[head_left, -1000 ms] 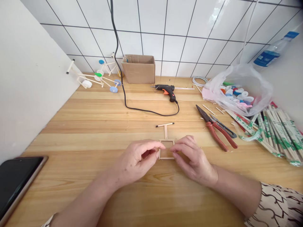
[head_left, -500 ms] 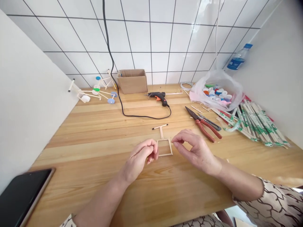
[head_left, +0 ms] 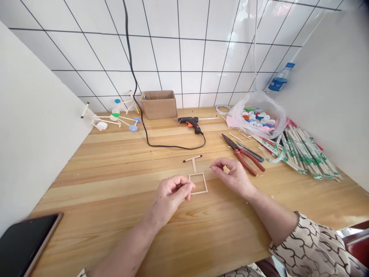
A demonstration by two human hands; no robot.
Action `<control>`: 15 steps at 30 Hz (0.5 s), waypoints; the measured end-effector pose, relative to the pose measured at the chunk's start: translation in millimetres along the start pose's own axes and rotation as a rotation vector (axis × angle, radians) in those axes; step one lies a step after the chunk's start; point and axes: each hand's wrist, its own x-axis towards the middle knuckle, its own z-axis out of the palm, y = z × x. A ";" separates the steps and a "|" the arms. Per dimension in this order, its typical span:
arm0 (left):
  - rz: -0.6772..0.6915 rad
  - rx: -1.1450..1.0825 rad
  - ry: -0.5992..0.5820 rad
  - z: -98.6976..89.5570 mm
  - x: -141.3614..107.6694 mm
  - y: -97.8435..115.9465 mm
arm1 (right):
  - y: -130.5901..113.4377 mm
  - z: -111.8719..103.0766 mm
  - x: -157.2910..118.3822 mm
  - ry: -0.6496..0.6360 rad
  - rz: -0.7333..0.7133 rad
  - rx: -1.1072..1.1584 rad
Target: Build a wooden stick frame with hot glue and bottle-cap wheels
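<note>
1. The left hand (head_left: 171, 194) is curled shut, fingertips bunched toward the thumb, just beside the frame's left edge.
2. The right hand (head_left: 232, 177) curves loosely, thumb and forefinger nearly meeting, near the frame's upper right corner, holding nothing visible.
3. A rectangular frame of pale wooden sticks (head_left: 198, 192) lies on the light pine desk (head_left: 115, 215), complete on all four sides.
4. A T-shaped stick piece (head_left: 194, 165) meets its far edge; no wheels are on either.

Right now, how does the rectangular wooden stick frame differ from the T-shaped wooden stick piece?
The rectangular wooden stick frame is a closed four-sided outline; the T-shaped wooden stick piece is open, a crossbar on one stem. The frame sits nearer the camera, the T-shaped piece farther away. Both are thin pale sticks lying flat on the wooden table.
</note>
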 end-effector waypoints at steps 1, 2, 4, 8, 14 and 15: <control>0.000 0.010 0.001 -0.3 0.1 -0.5 | 1.6 -0.1 -0.7 -0.015 0.018 0.009; -0.004 0.015 -0.005 -0.3 -0.1 -0.8 | 1.9 0.0 -1.5 -0.033 0.033 0.020; -0.011 0.014 -0.024 -0.2 -0.9 -0.5 | -0.4 -0.1 -2.7 -0.070 0.058 0.049; -0.007 0.008 -0.018 0.0 -3.1 2.8 | -7.1 -5.3 -2.8 -0.108 0.112 0.120; 0.009 0.043 0.044 0.3 -2.1 7.9 | -4.7 -20.6 3.3 -0.088 0.221 0.219; -0.011 0.031 0.037 0.7 -1.8 8.2 | -3.9 -22.4 4.2 -0.088 0.236 0.233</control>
